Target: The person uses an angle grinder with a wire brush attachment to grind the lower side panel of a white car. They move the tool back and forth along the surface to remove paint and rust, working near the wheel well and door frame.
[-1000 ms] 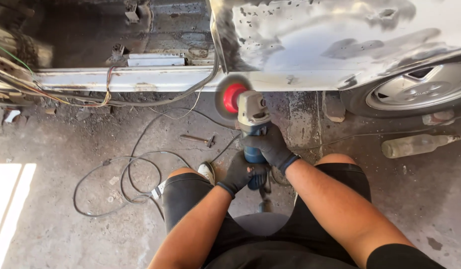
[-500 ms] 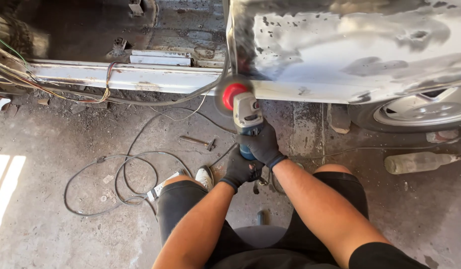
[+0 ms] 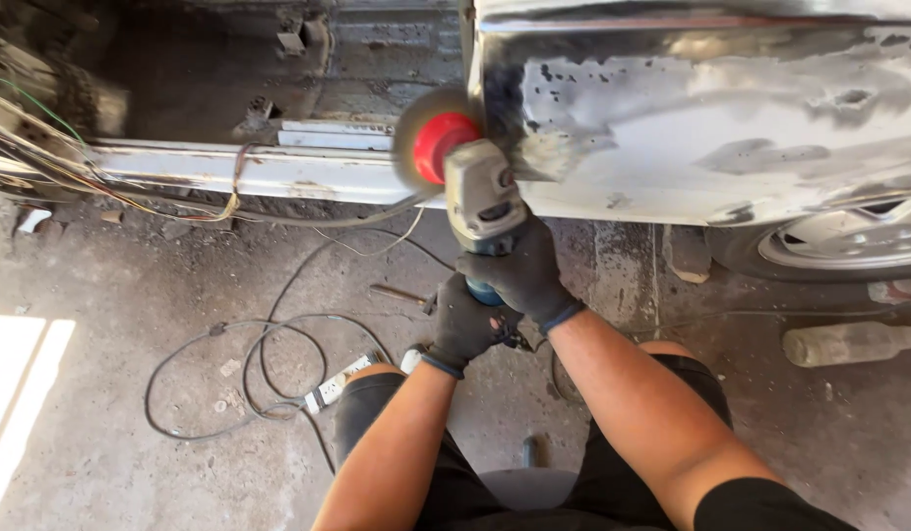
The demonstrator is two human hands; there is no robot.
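I hold the angle grinder (image 3: pixel 483 202) with both gloved hands: my right hand (image 3: pixel 522 272) is wrapped around its body, my left hand (image 3: pixel 465 324) is clenched on the rear grip. Compared with half a second ago, the red-hubbed disc (image 3: pixel 431 146) sits higher, now against the front edge of the bare-metal car panel (image 3: pixel 692 118), above the sill (image 3: pixel 269 172). The power cable (image 3: pixel 249 364) lies coiled on the concrete floor (image 3: pixel 101 413), unchanged.

Daylight scene, evenly bright; overexposed sun patch on the floor (image 3: pixel 23 393) at lower left, soft glare on the bare car panel (image 3: pixel 692 118), dim door opening, spinning disc (image 3: pixel 426 138) motion-blurred, mild wide-angle edge distortion.
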